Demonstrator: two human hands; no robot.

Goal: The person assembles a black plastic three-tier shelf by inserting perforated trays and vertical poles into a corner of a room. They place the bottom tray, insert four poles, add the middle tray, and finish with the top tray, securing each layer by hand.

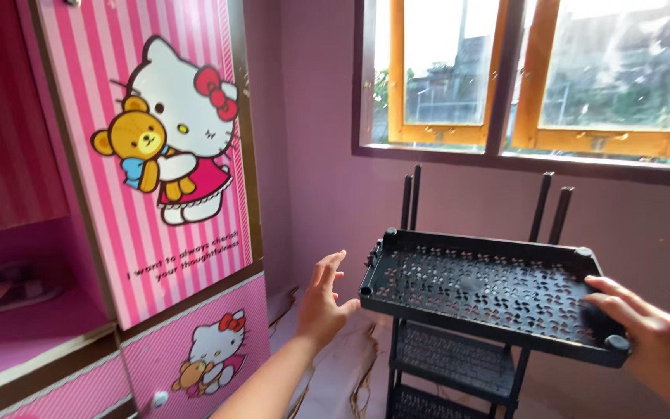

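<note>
Room: pink-purple walls, a wood-framed window (537,77) above, daylight coming through it.
Wardrobe: a pink striped wardrobe (157,194) stands at the left, with a cartoon cat and teddy bear on its door and a drawer front below.
Floor: pale floor (335,365) under the rack, with dark streaks on it.
Rack: a black plastic rack (451,365) stands below the window, two lower shelves in place, four posts rising behind.
Tray: a black perforated tray (482,291) held level above the rack, between the two hands.
Right hand: right hand (657,345) grips the tray's near right corner, fingers (610,299) curled over the rim.
Left hand: left hand (323,299) is spread wide, fingers (331,268) apart, just beside the tray's left edge; contact cannot be told.
</note>
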